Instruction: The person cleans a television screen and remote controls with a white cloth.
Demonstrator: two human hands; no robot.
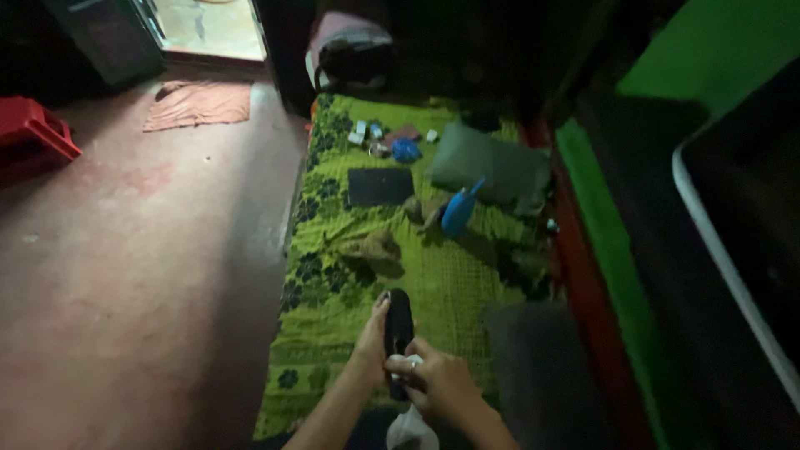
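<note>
My left hand (371,346) grips a long black object (398,321), which looks like a sandal or slipper, and holds it up over the bed. My right hand (437,385) is closed on a white cloth (410,429) pressed against the lower part of that black object; the cloth hangs down below my hand. Both hands are at the bottom centre of the head view, above a green patterned bedsheet (333,283). The room is dim and the black object's details are hard to make out.
On the bed lie a black flat pad (380,186), a blue bottle (459,210), a grey pillow (489,165), a blue round thing (406,150) and several small items. A red floor (142,275) is left, with a red crate (33,129) and mat (200,104). Green wall on the right.
</note>
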